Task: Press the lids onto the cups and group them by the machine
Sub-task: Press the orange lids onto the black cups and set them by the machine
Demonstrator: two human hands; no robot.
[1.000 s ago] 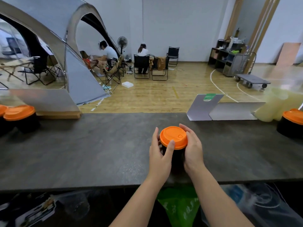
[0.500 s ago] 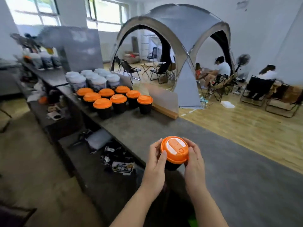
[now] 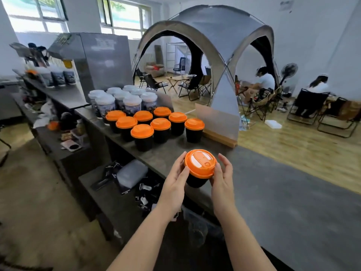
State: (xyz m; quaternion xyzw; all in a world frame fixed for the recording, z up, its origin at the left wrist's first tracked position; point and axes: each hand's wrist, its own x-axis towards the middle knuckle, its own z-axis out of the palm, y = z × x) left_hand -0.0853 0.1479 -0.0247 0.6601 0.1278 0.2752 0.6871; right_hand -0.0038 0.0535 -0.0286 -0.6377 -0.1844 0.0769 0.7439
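A black cup (image 3: 195, 180) with an orange lid (image 3: 200, 163) hangs tilted above the grey counter (image 3: 283, 192), held between both hands. My left hand (image 3: 174, 180) grips its left side with the thumb on the lid's rim. My right hand (image 3: 222, 178) holds the right side, index finger raised. Several black cups with orange lids (image 3: 154, 126) stand grouped further left on the counter, in front of the steel machine (image 3: 97, 59).
Several clear-lidded printed cups (image 3: 123, 100) stand between the orange group and the machine. An upright panel on a wooden base (image 3: 218, 122) stands at the counter's far edge. A lower shelf (image 3: 125, 184) holds clutter. A tent, chairs and seated people fill the room beyond.
The cup was lifted off the counter and carried left while my view swung toward the machine. The grouped cups are now nearer. Both hands still hold the cup.
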